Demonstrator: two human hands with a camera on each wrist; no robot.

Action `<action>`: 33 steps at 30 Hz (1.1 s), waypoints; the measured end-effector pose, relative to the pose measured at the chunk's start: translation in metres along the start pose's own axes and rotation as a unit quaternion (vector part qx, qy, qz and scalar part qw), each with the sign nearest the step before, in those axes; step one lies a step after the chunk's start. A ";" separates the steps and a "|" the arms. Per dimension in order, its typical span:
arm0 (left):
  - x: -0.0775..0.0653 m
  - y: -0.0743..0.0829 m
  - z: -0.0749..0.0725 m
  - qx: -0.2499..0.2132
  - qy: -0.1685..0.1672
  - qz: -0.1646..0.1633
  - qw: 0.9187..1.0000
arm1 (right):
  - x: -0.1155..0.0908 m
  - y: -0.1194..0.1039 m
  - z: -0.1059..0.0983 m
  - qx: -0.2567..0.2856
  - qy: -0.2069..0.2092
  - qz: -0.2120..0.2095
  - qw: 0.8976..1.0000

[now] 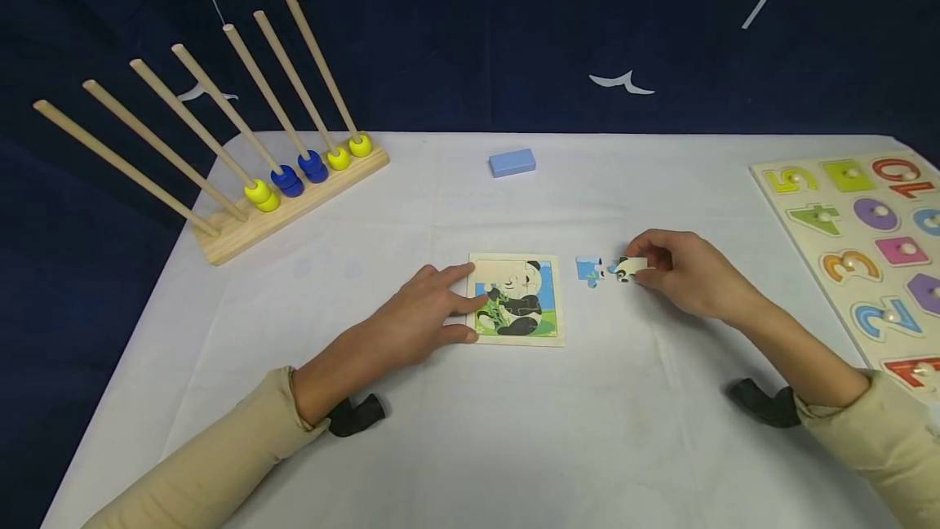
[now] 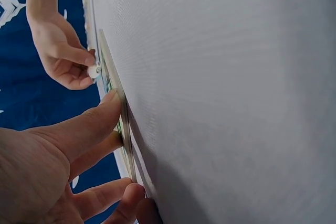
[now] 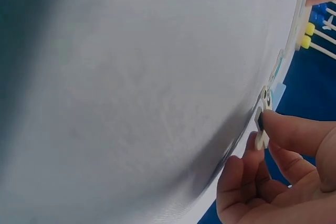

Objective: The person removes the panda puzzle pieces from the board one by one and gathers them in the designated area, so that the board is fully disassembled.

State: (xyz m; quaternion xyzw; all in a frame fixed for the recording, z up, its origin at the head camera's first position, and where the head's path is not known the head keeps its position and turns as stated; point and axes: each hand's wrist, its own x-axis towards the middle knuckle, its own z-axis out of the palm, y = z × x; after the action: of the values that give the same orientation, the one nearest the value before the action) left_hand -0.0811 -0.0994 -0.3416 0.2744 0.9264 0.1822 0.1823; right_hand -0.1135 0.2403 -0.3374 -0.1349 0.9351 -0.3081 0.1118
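Pinching a black-and-cream puzzle piece [image 1: 630, 269] between thumb and forefinger, the right hand [image 1: 683, 272] works right of centre; whether the piece is clear of the cloth, I cannot tell. The left hand [image 1: 426, 308] has its fingers spread, gripping nothing, with fingertips and thumb resting on the left side of the panda puzzle [image 1: 559, 300]. That puzzle lies flat in the middle, its far left part bare. Between it and the right hand lies a blue puzzle piece [image 1: 587, 268], just beside the pinched one.

The step in hand looks like taking up a piece for the panda's unfinished head. The next move would call for turning it to suit the gap and carrying it left, past the blue piece, while the left hand steadies the frame.

Farther out are a blue block [image 1: 512, 162] beyond the puzzle, a bead rack [image 1: 316, 196] far left and a number board [image 1: 848, 237] at right.
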 end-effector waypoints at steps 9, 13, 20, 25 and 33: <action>-0.001 0.001 0.000 0.007 0.000 -0.004 1.000 | 0.005 -0.001 0.003 -0.031 -0.007 0.007 0.999; -0.001 0.001 0.000 0.011 -0.002 -0.007 1.000 | 0.006 -0.003 0.005 -0.040 -0.010 0.008 0.999; -0.001 0.002 0.000 0.014 -0.003 -0.006 1.000 | 0.005 -0.003 0.006 -0.047 -0.006 -0.002 0.999; -0.001 0.002 0.000 0.013 -0.003 -0.007 1.000 | 0.004 -0.003 0.005 -0.048 -0.007 -0.005 0.999; -0.001 0.001 0.000 0.009 0.000 -0.005 1.000 | 0.004 -0.003 0.004 -0.040 -0.012 -0.001 0.999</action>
State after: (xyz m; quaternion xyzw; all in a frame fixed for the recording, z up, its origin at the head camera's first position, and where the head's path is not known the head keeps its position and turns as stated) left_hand -0.0797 -0.0993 -0.3406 0.2711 0.9296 0.1727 0.1805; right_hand -0.1151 0.2346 -0.3387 -0.1438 0.9450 -0.2693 0.1171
